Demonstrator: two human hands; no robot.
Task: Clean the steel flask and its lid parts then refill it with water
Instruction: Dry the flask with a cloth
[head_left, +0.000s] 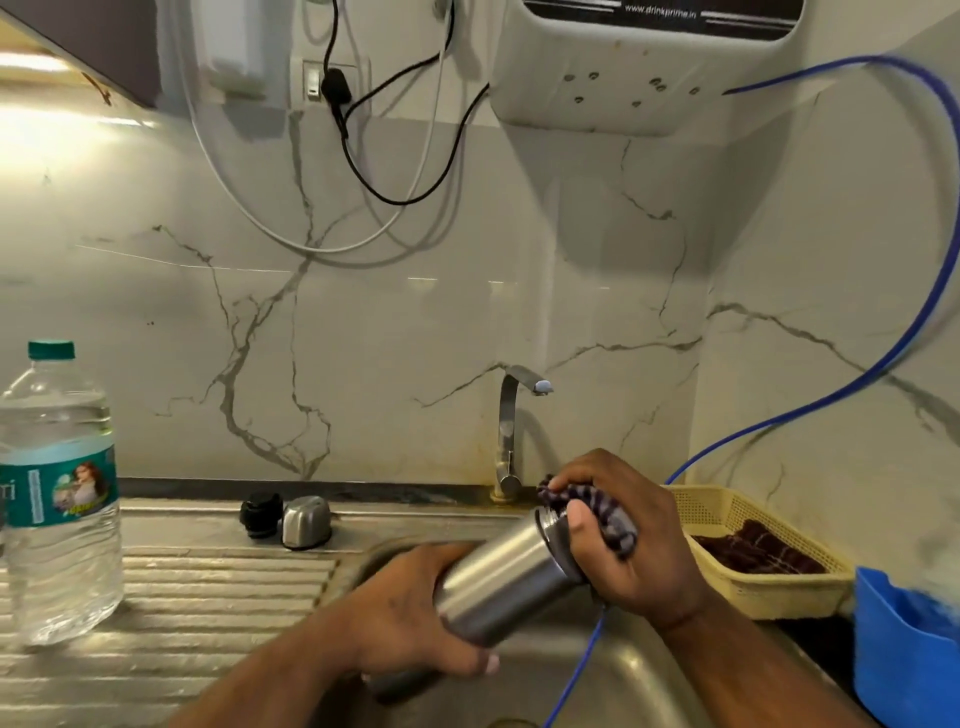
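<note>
While my left hand (410, 618) grips the steel flask (506, 577) low on its body over the sink (639, 680), its long axis climbs toward the back-right corner — mouth at my right hand (641, 556), which bunches the cloth (618, 525) against the rim

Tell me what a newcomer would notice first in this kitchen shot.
Probably the steel flask, held tilted over the sink: the left hand grips its body while the right hand holds a striped cloth at its mouth. Next come the big plastic water bottle standing on the drainboard at far left, and the blue tube looping down the right wall.
</note>
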